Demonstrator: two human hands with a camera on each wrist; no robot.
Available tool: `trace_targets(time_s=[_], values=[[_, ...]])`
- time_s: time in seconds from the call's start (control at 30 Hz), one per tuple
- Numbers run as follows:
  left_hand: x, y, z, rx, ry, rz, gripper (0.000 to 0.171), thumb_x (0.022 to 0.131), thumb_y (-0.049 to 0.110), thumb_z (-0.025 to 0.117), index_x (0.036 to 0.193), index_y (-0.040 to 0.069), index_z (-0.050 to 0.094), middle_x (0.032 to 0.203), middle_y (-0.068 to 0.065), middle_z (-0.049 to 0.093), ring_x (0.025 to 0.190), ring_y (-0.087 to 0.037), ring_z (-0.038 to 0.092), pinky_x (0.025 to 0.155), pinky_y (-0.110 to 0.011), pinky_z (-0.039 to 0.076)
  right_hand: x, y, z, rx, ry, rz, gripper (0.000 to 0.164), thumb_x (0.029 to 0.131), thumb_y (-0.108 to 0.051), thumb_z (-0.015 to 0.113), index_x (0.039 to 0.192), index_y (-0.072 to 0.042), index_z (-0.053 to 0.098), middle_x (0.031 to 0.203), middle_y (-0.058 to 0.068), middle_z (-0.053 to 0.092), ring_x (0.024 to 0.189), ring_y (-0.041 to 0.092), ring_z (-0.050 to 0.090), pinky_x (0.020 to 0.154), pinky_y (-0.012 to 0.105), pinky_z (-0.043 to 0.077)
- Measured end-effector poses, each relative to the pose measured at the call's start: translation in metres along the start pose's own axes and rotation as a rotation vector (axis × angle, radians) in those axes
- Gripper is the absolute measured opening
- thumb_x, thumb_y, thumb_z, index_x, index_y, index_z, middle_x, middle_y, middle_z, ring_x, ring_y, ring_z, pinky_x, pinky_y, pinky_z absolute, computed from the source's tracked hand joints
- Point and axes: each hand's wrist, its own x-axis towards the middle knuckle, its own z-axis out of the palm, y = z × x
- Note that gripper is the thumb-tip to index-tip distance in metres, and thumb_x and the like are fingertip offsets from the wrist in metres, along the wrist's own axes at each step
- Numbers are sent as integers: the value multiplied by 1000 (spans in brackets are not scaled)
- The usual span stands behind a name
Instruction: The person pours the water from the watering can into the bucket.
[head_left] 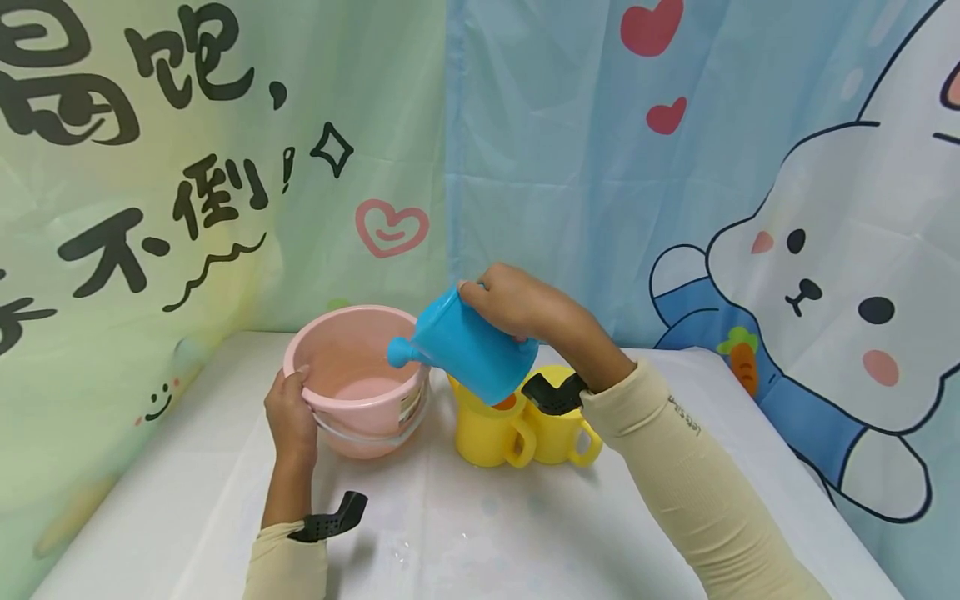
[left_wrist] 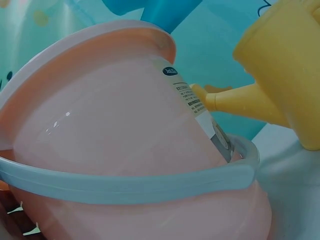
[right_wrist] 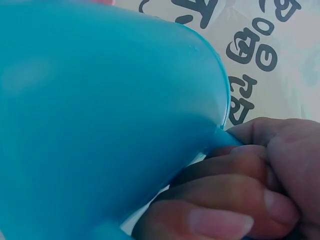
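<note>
My left hand (head_left: 295, 417) grips the left side of a pink bucket (head_left: 360, 425), thumb over the rim. The bucket tilts slightly on the white table, its pale handle (left_wrist: 125, 187) hanging down across the front. My right hand (head_left: 517, 304) holds a blue watering can (head_left: 476, 350) by its handle, fingers curled round it in the right wrist view. Tipped to the left, the can has its round spout head (head_left: 401, 352) over the bucket's right rim. Inside the bucket, the visible wall and bottom are pink; a printed label (left_wrist: 190, 97) is on its outside.
Two yellow watering cans (head_left: 483, 437) stand side by side right of the bucket, partly hidden behind the blue can. One's spout (left_wrist: 245, 102) points toward the bucket. Small wet drops (head_left: 402, 550) lie on the white tablecloth (head_left: 465, 508). A printed cloth backdrop (head_left: 540, 167) hangs behind the table.
</note>
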Motion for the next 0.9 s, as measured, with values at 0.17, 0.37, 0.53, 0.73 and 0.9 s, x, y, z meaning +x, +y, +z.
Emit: trace_targets(time_s=[0.17, 0.37, 0.53, 0.73, 0.9], values=[[0, 0, 0, 6, -10, 2, 46, 100, 23, 39, 136, -3, 53, 136, -17, 54, 124, -27, 46, 105, -40, 32, -2, 1, 1, 2, 13, -11, 44, 105, -37, 35, 102, -1, 60, 69, 8, 38, 57, 22, 47, 60, 36, 44], [-1, 0, 0, -4, -23, -3, 47, 100, 23, 38, 137, -2, 51, 139, -16, 52, 127, -28, 45, 107, -42, 31, -3, 1, 0, -4, 7, -8, 45, 105, -38, 34, 94, -1, 59, 65, 7, 38, 52, 20, 44, 59, 35, 43], [-1, 0, 0, -3, -18, -9, 47, 100, 23, 39, 137, -2, 52, 138, -16, 52, 126, -28, 45, 107, -42, 31, -3, 2, 0, -5, 7, -20, 45, 104, -38, 35, 99, -1, 60, 64, 7, 37, 50, 20, 43, 58, 35, 42], [-1, 0, 0, 3, -10, -6, 46, 99, 22, 39, 136, -3, 53, 138, -17, 53, 126, -28, 46, 107, -41, 32, -3, 2, 1, 8, 2, -18, 45, 105, -37, 35, 105, 0, 61, 63, 7, 38, 49, 20, 44, 57, 35, 43], [0, 0, 0, -7, -3, -6, 46, 99, 22, 40, 135, -3, 53, 135, -18, 54, 124, -30, 47, 104, -39, 34, -2, 3, 3, 6, 9, -14, 45, 105, -39, 35, 90, -3, 58, 61, 6, 38, 49, 19, 43, 57, 35, 42]])
